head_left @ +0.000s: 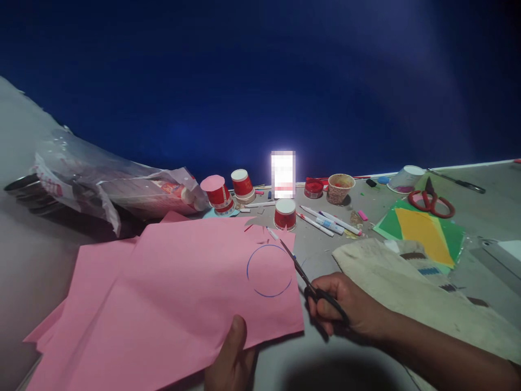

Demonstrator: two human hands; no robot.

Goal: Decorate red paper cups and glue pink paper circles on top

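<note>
Here, our left hand [228, 355] pinches the pink paper [183, 282] — our right hand [348, 304] grips black-handled scissors [303, 275] at the paper's edge.

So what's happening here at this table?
A person's left hand holds the near edge of a sheet of pink paper, thumb on top. The right hand grips scissors, their blades at the sheet's right edge, beside a drawn blue circle. The circle isn't cut out yet. Red cups stand beyond the paper.

sheet [183, 282]: matt paper | scissors [301, 270]: metal, plastic | bag [108, 179]: glossy plastic
</note>
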